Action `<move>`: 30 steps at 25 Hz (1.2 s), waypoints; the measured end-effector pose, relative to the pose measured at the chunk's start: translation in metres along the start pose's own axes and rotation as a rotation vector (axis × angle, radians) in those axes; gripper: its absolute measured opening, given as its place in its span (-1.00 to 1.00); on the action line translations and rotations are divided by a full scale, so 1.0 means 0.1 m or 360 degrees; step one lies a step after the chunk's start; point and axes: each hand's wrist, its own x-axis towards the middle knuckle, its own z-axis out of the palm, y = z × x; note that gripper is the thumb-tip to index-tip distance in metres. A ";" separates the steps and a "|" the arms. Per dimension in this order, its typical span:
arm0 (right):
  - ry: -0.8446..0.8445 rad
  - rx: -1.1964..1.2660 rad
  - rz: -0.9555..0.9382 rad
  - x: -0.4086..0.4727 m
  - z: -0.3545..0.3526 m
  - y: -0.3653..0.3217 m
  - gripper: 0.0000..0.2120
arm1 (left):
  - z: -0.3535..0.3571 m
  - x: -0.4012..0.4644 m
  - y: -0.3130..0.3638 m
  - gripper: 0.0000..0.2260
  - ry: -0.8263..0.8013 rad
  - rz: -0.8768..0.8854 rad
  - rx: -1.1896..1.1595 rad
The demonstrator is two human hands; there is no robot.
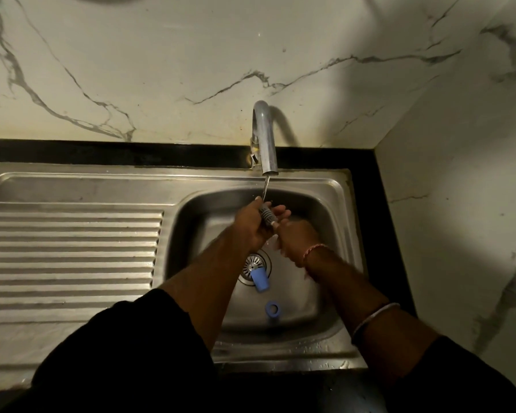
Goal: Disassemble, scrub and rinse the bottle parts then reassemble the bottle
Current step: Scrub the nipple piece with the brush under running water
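Both hands meet over the basin of a steel sink (334,204), right under the spout of a chrome tap (265,138) from which a thin stream of water (265,187) falls onto them. The left hand (251,226) has its fingers curled round a small dark, ribbed piece (267,217), seemingly a brush or a bottle part, though the dim light leaves it unclear which; the piece's pale tip pokes out toward the right hand. The right hand (295,236) lies just beside the left, touching that piece, its fingers stretched out and fairly straight beyond it under the stream, gripping nothing that can be made out. A thread band circles the right wrist and a pale bangle (373,318) sits further up the forearm; both arms wear dark sleeves pushed back. Below the left hand, nearer the person, a blue cup-shaped bottle part (259,280) lies on its side on the basin floor, touching the edge of the round drain strainer (252,262). Nearer still, below the gap between the forearms, a blue ring-shaped part (272,310) rests on the basin floor, well apart from either hand. Far off to the left of the left hand stretches the ribbed draining board (72,248), set into a black bench (382,219); beyond the hands rises a white marble-veined wall (161,70).
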 end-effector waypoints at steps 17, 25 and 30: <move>0.0045 0.0940 0.0296 0.09 0.05 0.07 -0.55 | -0.07 0.05 0.07 -0.76 -0.0202 0.0016 -0.0096; 0.0813 -0.1234 -0.0592 -0.20 -0.01 -0.01 -0.82 | -0.17 0.02 -0.03 -0.80 0.0175 0.0054 -0.0021; 0.0398 0.0094 0.0019 0.00 0.05 -0.06 -0.69 | -0.12 0.00 0.02 -0.76 -0.0013 0.0057 -0.0090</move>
